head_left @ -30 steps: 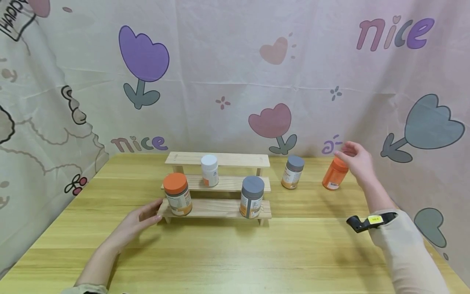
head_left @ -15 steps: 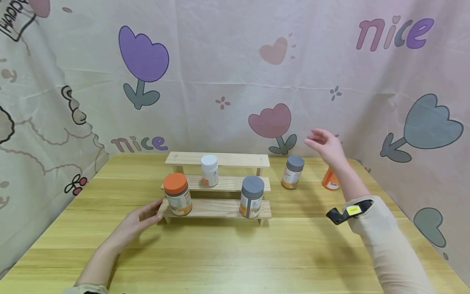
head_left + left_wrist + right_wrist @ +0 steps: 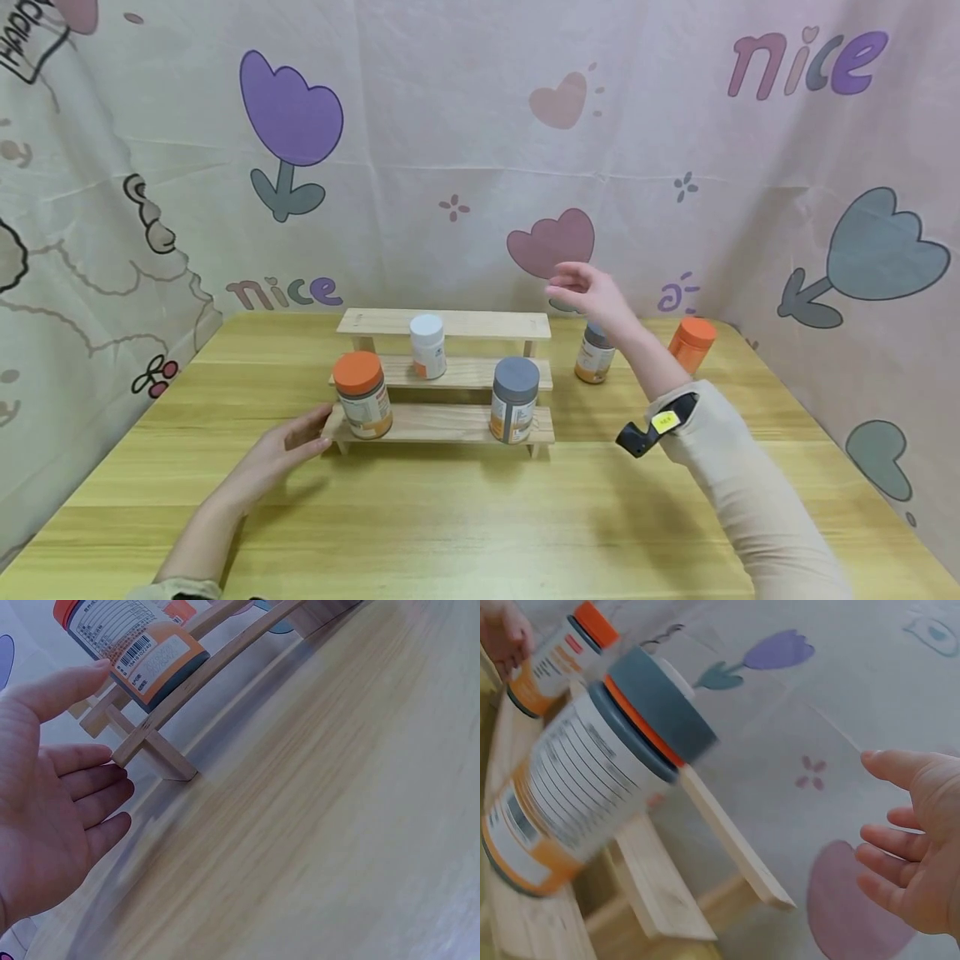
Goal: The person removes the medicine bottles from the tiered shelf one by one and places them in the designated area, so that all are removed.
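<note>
My left hand [image 3: 281, 454] is at the left end of a three-step wooden rack [image 3: 442, 425], fingertips right at the lowest step's end. In the left wrist view its fingers [image 3: 97, 787] are relaxed beside that step. An orange-lidded bottle [image 3: 363, 396] stands on the lowest step's left and a grey-lidded bottle [image 3: 515, 400] on its right. A small white bottle [image 3: 427, 346] is on the middle step. My right hand [image 3: 592, 296] hangs in the air right of the rack's top step, holding nothing. Its fingers [image 3: 889, 847] are loosely bent in the right wrist view.
Behind the right forearm, a smaller grey-lidded bottle [image 3: 594, 358] stands on the wooden table [image 3: 420, 517], partly covered. Farther right is an orange bottle [image 3: 692, 343], its lower part hidden by the arm. A printed cloth [image 3: 420, 108] hangs behind the table.
My right hand has moved left from above the orange bottle, past the smaller grey-lidded bottle, toward the rack. The left hand and the bottles have stayed in place.
</note>
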